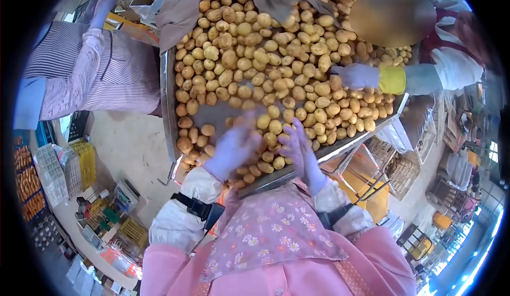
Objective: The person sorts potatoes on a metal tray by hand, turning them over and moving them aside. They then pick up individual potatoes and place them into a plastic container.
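Many yellow-brown potatoes (273,126) lie spread over a metal-edged sorting table (204,114) in front of me. My left hand (234,150) is over the potatoes near the table's front left, its fingers smeared by motion. Close to the near edge, my right hand (298,151) is raised with fingers apart and nothing in it, right beside the potatoes. Both hands look pale violet, and white sleeves cover my forearms. Between the two hands sit several potatoes.
At the right, another person's gloved hand (356,76) with a yellow cuff (392,79) touches the potatoes. A person in striped clothing (122,75) stands at the left. Grey cloth (180,10) lies along the far edge. Crates (81,163) stand on the floor.
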Demonstrator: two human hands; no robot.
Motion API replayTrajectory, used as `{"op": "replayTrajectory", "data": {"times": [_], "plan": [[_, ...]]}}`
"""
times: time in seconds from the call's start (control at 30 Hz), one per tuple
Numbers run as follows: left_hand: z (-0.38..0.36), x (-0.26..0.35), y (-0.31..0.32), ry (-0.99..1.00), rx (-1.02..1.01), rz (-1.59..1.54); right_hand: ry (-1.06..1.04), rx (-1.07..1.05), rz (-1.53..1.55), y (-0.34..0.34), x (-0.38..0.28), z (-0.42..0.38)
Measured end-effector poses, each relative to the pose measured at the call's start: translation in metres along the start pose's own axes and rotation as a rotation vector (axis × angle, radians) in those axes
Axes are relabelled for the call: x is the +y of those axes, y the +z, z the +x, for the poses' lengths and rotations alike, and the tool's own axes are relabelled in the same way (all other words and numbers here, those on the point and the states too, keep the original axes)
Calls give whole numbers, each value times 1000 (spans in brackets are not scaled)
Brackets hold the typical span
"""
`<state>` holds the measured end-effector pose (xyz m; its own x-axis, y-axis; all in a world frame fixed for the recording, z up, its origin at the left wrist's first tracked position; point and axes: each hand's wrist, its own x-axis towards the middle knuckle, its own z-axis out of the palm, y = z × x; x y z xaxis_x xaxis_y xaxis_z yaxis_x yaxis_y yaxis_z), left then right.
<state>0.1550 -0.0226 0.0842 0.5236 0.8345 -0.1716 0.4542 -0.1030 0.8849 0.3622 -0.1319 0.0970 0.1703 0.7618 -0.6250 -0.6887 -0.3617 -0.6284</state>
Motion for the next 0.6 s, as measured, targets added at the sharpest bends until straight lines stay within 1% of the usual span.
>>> {"op": "replayTrajectory", "data": {"times": [0.03,0.07,0.13,0.17,0.2,0.27,0.3,0.37,0.43,0.47,0.5,0.53,0.6], "plan": [[17,23,-10,137,-93,167,155,60,69,20,0,5],[42,35,-18,274,-187,333,153,59,69,12,2,12],[90,1,-45,69,109,172,185,-164,-113,-9,8,28],[112,-21,-65,-36,200,362,163,-46,-199,-9,-3,27],[126,-42,-83,-140,289,551,165,-12,-191,-9,-28,21],[131,-73,-98,-29,184,703,118,43,-283,-22,-52,30],[134,-70,-95,-28,183,698,117,47,-287,-10,-63,40],[136,-64,-84,-118,50,950,-31,-59,-795,24,-74,69],[126,-69,-67,-144,19,980,-700,-216,-1090,55,-43,126],[121,-77,-61,-161,-9,1019,-672,-235,-1274,95,-57,127],[110,-101,-50,-74,101,1083,-665,-241,-1531,123,-52,143],[98,-97,-53,-84,98,1089,-477,-307,-1741,147,-47,159],[78,-76,-58,-146,-10,970,-468,-261,-1992,149,-8,170]]}}
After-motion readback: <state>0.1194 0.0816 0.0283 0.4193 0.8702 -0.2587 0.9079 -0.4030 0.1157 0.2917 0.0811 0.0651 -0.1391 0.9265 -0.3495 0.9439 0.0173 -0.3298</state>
